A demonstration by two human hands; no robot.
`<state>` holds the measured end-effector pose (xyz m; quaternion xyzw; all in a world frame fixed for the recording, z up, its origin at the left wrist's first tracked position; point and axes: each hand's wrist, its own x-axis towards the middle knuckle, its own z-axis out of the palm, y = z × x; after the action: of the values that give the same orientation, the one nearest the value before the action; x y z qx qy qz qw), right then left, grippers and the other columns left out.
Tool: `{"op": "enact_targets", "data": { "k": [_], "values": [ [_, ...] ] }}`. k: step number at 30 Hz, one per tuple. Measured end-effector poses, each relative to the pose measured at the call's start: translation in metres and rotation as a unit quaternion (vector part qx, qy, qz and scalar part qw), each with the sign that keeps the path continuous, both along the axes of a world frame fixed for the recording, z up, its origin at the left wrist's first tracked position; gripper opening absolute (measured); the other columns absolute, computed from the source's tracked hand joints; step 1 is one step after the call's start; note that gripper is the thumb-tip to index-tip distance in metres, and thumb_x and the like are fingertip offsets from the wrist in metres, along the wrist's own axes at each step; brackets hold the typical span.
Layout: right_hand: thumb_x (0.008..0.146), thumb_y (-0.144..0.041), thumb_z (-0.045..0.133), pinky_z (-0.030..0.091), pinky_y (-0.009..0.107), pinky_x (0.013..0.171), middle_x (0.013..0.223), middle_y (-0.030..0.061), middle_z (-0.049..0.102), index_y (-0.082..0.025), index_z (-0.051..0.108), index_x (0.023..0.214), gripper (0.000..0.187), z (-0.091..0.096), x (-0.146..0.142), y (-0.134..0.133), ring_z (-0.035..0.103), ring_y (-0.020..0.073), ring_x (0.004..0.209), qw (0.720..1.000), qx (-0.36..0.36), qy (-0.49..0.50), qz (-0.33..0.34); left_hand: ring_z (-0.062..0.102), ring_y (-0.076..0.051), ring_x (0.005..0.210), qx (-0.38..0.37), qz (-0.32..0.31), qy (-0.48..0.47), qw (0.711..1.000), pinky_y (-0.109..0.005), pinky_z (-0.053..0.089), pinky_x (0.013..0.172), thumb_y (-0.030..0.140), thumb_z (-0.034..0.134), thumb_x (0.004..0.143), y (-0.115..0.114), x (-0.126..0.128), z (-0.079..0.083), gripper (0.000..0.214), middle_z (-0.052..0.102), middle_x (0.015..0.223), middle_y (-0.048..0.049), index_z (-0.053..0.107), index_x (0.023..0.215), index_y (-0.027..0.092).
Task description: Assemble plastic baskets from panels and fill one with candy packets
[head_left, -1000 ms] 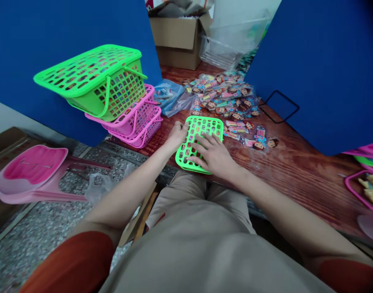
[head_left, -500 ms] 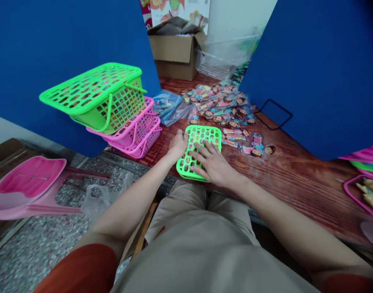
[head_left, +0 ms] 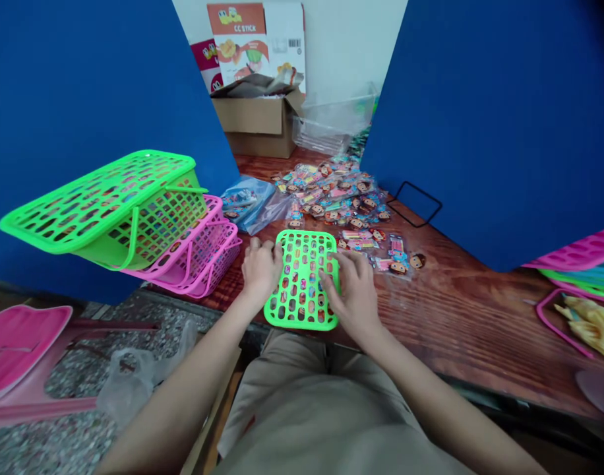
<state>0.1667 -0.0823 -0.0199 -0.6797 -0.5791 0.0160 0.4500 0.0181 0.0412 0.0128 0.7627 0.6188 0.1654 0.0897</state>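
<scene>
A small bright green plastic basket [head_left: 302,284] with a perforated lid sits near the front edge of the table. Colourful packets show through its holes. My left hand [head_left: 261,267] is at the basket's left side, its fingers bent over the upper left edge. On the opposite side my right hand [head_left: 354,290] has its thumb on the lid and its fingers curled along the right rim. The undersides of both hands are hidden. Just beyond lies a spread of small clear-wrapped toy packets [head_left: 332,194] with cartoon heads.
To the left, a filled green basket [head_left: 104,201] is stacked on pink baskets [head_left: 208,257]. Blue panels [head_left: 490,119] flank the wooden table [head_left: 460,310]. A cardboard box [head_left: 252,119] stands at the back. A black wire frame [head_left: 415,204] leans at right; a pink stool [head_left: 25,349] is lower left.
My right hand has moved from lying spread across the lid to the basket's right edge. My left hand stays at the left side. The camera view has shifted, so the surroundings appear lower and further left.
</scene>
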Motion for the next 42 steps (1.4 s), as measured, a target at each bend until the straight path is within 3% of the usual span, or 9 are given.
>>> {"op": "enact_targets", "data": {
  "k": [6,13,18,21,25,28,32,37,42],
  "values": [
    [0.087,-0.048,0.058,0.055,0.041,0.071,0.101,0.0092,0.062,-0.024,0.053,0.122,0.043,-0.013,0.004,-0.01,0.062,0.0233,0.083,0.985,-0.019,0.171,0.008,0.059,-0.022,0.078,0.02,-0.077,-0.201,0.976,-0.034,0.047,0.074,0.043,0.05,0.088,-0.005,-0.002,0.028,0.032,0.058,0.075,-0.0056,0.063,0.07,0.019],
    [0.09,-0.041,0.057,0.055,0.034,0.068,0.088,0.0035,0.061,-0.026,0.053,0.117,0.031,0.032,0.036,-0.009,0.062,0.0188,0.078,0.965,0.074,0.244,0.055,0.047,-0.009,0.042,-0.244,-0.092,-0.58,0.772,-0.019,0.033,0.034,0.043,0.077,0.067,-0.024,0.003,0.086,0.032,0.058,0.058,0.0026,0.056,0.067,0.019],
    [0.091,-0.043,0.055,0.051,0.045,0.088,0.108,0.0088,0.059,-0.024,0.06,0.114,0.031,0.062,0.062,-0.001,0.059,0.0237,0.099,0.975,0.185,0.09,-0.086,0.063,-0.011,0.053,-0.177,-0.081,-0.663,0.723,-0.023,0.056,0.053,0.027,0.071,0.071,-0.024,0.0,0.099,0.018,0.066,0.071,0.0019,0.056,0.079,0.02],
    [0.094,-0.046,0.05,0.049,0.047,0.092,0.114,0.01,0.058,-0.025,0.057,0.122,0.035,0.069,0.053,0.003,0.057,0.025,0.106,0.981,0.177,0.064,-0.04,0.071,-0.016,0.069,-0.188,-0.08,-0.685,0.699,-0.03,0.061,0.072,0.021,0.07,0.068,-0.025,0.002,0.094,0.019,0.069,0.078,-0.0001,0.056,0.08,0.018],
    [0.086,-0.057,0.058,0.05,0.048,0.094,0.136,0.0122,0.047,-0.03,0.041,0.141,0.064,0.076,0.027,0.012,0.049,0.0296,0.122,0.992,0.091,-0.009,0.083,0.071,-0.017,0.068,-0.186,-0.092,-0.67,0.713,-0.031,0.061,0.072,0.024,0.071,0.067,-0.036,0.011,0.087,0.021,0.071,0.078,-0.0017,0.059,0.082,0.016],
    [0.093,-0.06,0.042,0.049,0.049,0.096,0.139,0.0133,0.045,-0.03,0.035,0.145,0.06,0.071,0.022,0.03,0.046,0.0294,0.127,0.994,0.074,0.001,0.076,0.07,-0.016,0.067,-0.143,-0.118,-0.652,0.735,-0.028,0.06,0.067,0.027,0.07,0.071,-0.047,0.019,0.083,0.022,0.071,0.084,-0.0042,0.062,0.087,0.016],
    [0.096,-0.058,0.035,0.049,0.049,0.095,0.13,0.015,0.051,-0.026,0.039,0.139,0.054,0.052,0.033,0.06,0.051,0.0282,0.122,0.985,0.12,0.124,0.009,0.071,-0.018,0.075,-0.124,-0.141,-0.666,0.722,-0.029,0.061,0.069,0.03,0.071,0.075,-0.061,0.028,0.083,0.022,0.071,0.089,-0.0049,0.061,0.09,0.017],
    [0.087,-0.052,0.056,0.058,0.038,0.074,0.102,0.0061,0.066,-0.024,0.049,0.122,0.046,0.029,0.052,0.083,0.067,0.0205,0.088,0.913,0.113,0.377,0.109,0.069,-0.025,0.098,-0.119,-0.167,-0.622,0.755,-0.033,0.06,0.078,0.029,0.079,0.069,-0.068,0.019,0.093,0.03,0.07,0.088,-0.0028,0.062,0.092,0.019],
    [0.077,-0.047,0.069,0.056,0.035,0.067,0.089,0.0015,0.068,-0.023,0.059,0.104,0.038,0.026,0.078,0.084,0.066,0.0172,0.075,0.892,0.094,0.417,0.145,0.071,-0.023,0.085,-0.196,-0.16,-0.568,0.783,-0.032,0.059,0.07,0.033,0.073,0.076,-0.042,-0.011,0.09,0.023,0.069,0.078,-0.0027,0.064,0.091,0.019]
  ]
}}
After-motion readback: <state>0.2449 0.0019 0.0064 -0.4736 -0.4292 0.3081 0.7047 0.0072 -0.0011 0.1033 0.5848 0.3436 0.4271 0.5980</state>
